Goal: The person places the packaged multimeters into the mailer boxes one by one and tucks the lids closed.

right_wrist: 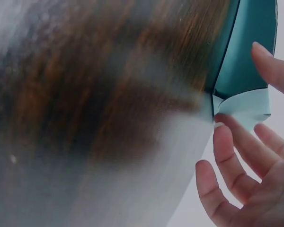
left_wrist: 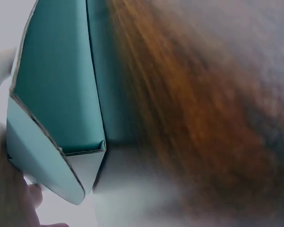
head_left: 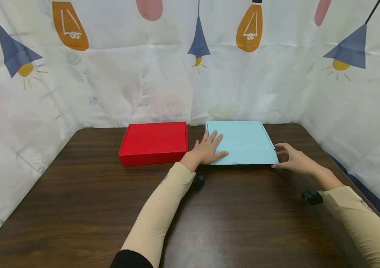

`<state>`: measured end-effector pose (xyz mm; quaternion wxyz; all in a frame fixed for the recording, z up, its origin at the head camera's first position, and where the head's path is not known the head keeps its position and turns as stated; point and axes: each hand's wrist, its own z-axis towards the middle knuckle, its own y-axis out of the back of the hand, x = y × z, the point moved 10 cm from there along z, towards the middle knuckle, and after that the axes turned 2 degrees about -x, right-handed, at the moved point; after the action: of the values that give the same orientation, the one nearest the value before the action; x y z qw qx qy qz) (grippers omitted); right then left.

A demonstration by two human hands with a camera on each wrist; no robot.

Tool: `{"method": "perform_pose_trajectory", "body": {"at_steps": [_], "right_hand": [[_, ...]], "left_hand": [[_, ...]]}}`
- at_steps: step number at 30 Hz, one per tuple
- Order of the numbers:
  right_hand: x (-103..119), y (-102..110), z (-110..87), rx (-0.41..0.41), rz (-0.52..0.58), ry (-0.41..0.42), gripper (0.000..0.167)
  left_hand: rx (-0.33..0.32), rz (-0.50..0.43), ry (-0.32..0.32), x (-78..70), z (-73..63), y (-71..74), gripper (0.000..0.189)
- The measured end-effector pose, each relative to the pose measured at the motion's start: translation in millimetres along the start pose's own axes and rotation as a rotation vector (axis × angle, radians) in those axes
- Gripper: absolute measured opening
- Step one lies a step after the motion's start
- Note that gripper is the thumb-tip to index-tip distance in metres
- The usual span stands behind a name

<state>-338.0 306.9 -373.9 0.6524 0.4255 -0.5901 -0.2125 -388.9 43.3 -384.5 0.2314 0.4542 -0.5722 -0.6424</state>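
A flat light blue cardboard box (head_left: 243,141) lies shut on the dark wooden table (head_left: 109,208), near the back. My left hand (head_left: 210,149) rests palm down on the lid's near left part, fingers straight and spread. My right hand (head_left: 285,156) is at the box's near right corner, its fingers loosely spread, with a fingertip touching the corner. In the left wrist view the blue box (left_wrist: 61,94) shows a near corner, with part of my left hand (left_wrist: 4,198) beside it. The right wrist view shows the fingers (right_wrist: 232,156) touching the blue box (right_wrist: 241,61) at its corner flap.
A shut red box (head_left: 154,142) of like size lies just left of the blue one, a narrow gap between them. A white curtain (head_left: 143,82) printed with lamps encloses the table at the back and on both sides.
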Motion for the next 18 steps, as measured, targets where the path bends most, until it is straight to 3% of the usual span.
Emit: {"method": "perform_pose_trajectory", "body": {"at_steps": [10, 18], "right_hand": [[-1.6, -2.7, 0.1, 0.088, 0.143, 0.032, 0.089], [1.1, -6.4, -6.2, 0.158, 0.168, 0.037, 0.088]], "left_hand": [[-0.006, -0.014, -0.002, 0.0, -1.2, 0.6, 0.082], [-0.007, -0.024, -0.011, -2.0, -4.0, 1.8, 0.082]]}}
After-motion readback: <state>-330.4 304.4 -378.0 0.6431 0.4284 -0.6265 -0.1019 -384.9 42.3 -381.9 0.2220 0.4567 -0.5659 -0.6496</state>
